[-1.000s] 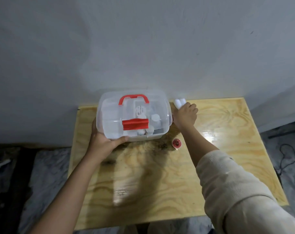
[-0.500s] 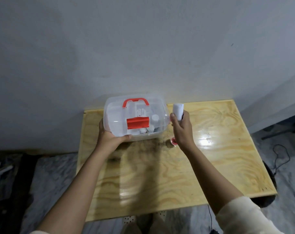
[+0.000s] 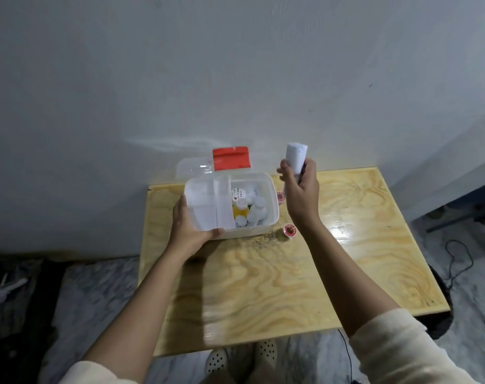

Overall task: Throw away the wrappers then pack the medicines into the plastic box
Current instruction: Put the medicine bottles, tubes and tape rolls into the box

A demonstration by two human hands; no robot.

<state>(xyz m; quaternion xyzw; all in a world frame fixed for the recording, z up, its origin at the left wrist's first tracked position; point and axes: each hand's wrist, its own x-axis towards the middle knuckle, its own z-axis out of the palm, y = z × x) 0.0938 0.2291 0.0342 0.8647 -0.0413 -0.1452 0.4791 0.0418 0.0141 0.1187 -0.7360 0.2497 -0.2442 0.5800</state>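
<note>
The clear plastic box (image 3: 272,209) stands at the back of the wooden table (image 3: 360,259), its lid (image 3: 197,167) with a red latch swung back against the wall. Several white medicine bottles (image 3: 252,206) and a yellow one fill its right half; a white tray insert covers the left half. My left hand (image 3: 191,231) grips the box's near left corner. My right hand (image 3: 301,189) is raised to the right of the box, shut on a white medicine box (image 3: 295,155) held upright. Two small red-topped cups (image 3: 290,230) sit on the table by the box's right side.
A grey wall rises directly behind the table. The table's front and right parts are bare wood. A black cable (image 3: 457,261) lies on the floor at the right. My feet (image 3: 241,358) show under the near edge.
The lid, closed half a second ago, now stands open. My right hand has lifted the white medicine box higher beside the box. My left hand still holds the box.
</note>
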